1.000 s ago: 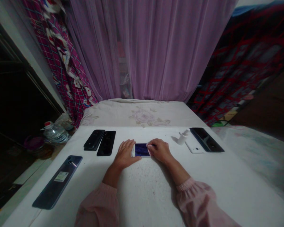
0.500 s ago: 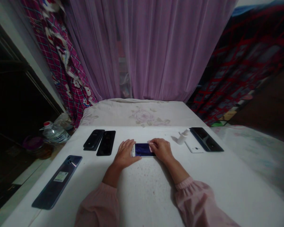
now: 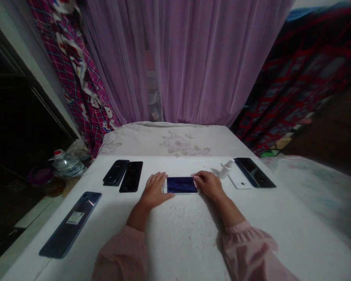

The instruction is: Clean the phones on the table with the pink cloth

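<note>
A white smartphone (image 3: pixel 179 185) lies flat on the white table in front of me, its dark bluish screen up. My left hand (image 3: pixel 155 190) steadies its left end, thumb on the near edge and fingers at the far edge. At the phone's right end, my right hand (image 3: pixel 210 184) pinches a small pink cloth (image 3: pixel 195 179) against the glass. Most of the cloth is hidden under my fingers. Just right of that hand stands a white spray bottle (image 3: pixel 226 170).
Two dark phones, one black (image 3: pixel 131 176) and one thicker (image 3: pixel 116 172), lie at left. Nearer is a grey-blue phone (image 3: pixel 70 226) with a label. A white phone (image 3: pixel 240 180) and a dark phone (image 3: pixel 256 173) lie at right. Beyond the table hangs a purple curtain (image 3: pixel 199 62).
My right hand has slid to the right with the cloth, from over the screen to the phone's right end, uncovering more screen. My left hand stays in place.
</note>
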`<state>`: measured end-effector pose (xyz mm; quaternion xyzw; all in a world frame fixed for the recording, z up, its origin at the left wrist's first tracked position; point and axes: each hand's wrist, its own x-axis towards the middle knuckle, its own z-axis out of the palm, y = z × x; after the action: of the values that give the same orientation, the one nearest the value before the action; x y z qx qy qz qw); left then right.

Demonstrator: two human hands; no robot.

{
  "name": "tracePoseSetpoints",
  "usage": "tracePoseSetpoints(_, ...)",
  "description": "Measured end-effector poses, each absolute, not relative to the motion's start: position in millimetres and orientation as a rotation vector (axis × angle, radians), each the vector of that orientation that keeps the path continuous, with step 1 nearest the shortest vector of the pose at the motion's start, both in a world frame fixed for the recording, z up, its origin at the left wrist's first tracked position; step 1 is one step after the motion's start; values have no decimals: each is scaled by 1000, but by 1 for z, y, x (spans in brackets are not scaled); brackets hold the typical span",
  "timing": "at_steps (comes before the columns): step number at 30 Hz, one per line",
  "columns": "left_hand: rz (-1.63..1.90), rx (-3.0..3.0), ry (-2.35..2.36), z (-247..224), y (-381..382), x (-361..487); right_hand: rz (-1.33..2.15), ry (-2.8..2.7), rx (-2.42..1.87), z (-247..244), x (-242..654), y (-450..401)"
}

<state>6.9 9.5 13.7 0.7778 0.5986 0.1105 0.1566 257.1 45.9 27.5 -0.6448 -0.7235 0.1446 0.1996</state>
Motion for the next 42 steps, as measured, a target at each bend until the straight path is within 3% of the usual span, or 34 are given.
tracePoseSetpoints(15,343,2237,1695,9,12,5,890,-1949,-1695,22,282,52)
tracePoseSetpoints(26,311,2238,1673,11,11,6,509,-1859,-1758,16,262,52)
tracePoseSetpoints(32,328,2219,1652,9,14,-1,521,-1888,-1684,16,264,51)
tracePoseSetpoints(38,342,2241,1623,8,15,-5,572,-2058,-1314,29,233,48)
tracePoseSetpoints(42,309,2241,1660,11,11,2,712,-2132,-1363,31,211,50)
